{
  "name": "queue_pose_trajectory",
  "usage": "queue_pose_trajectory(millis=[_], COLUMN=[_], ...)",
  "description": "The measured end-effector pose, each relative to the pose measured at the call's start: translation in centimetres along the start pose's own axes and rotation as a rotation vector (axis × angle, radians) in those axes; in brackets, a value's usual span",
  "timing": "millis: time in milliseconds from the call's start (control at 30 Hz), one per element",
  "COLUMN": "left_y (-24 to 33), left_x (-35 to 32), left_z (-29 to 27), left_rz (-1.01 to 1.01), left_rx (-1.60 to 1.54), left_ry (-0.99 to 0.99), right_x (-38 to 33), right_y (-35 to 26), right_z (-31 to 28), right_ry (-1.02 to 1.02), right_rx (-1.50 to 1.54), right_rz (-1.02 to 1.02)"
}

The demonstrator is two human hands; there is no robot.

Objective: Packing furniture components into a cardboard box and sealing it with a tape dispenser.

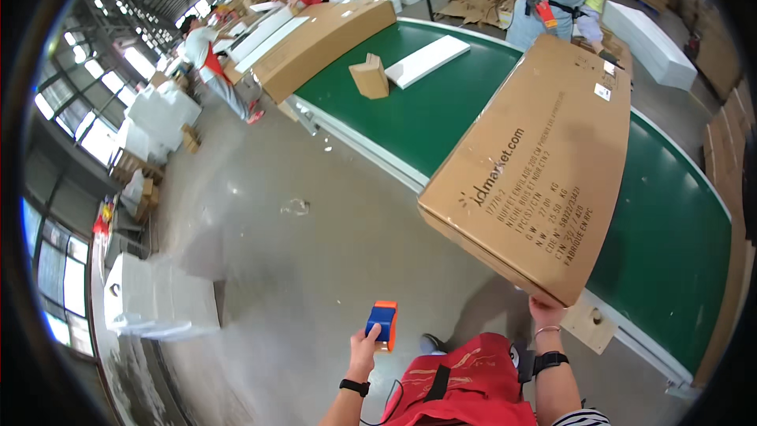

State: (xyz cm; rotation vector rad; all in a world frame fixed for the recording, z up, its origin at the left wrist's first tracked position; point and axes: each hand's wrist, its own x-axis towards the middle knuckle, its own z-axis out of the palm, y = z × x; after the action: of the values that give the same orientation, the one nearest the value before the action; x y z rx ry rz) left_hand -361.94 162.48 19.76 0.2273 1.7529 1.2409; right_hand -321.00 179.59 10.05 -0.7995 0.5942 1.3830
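Note:
My left hand (366,351) is wrapped round a blue and orange tape dispenser (382,325), held over the floor beside my red apron. At the lower right, my right hand (546,312) grips the near bottom edge of a long brown cardboard carton (544,166); some of its fingers are hidden under the box. The carton is closed, lies slantwise across the green conveyor belt (465,130) and juts past its near side. Across the belt, a co-worker in a yellow top and blue apron stands at the carton's far end, a red tool (546,13) in one gloved hand.
Farther along the belt lie a folded cardboard piece (369,77), a white foam slab (428,61) and another long carton (323,43). Two more people work beyond. A white wrapped stack (162,296) stands on the floor at left; white foam blocks (646,46) are at far right.

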Motion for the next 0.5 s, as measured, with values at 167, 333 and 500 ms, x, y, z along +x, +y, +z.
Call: queue_pose_trajectory(millis=[167,333,500], left_y=[7.5,17.7,23.8], left_x=[7.4,10.3,11.7], left_z=[-0.5,4.8,10.6], left_rz=[0.08,0.167,0.366], left_rx=[0.035,-0.165,0.148], left_ry=[-0.175,-0.425,-0.684], right_x=[-0.3,1.6,-10.6], right_y=[2.0,6.0,22.7], right_z=[2.1,-8.1,12.7], right_ry=[0.048,-0.013,-0.53], right_rx=[0.126,-0.387,-1.053], right_rz=[-0.228,0.198,0.12])
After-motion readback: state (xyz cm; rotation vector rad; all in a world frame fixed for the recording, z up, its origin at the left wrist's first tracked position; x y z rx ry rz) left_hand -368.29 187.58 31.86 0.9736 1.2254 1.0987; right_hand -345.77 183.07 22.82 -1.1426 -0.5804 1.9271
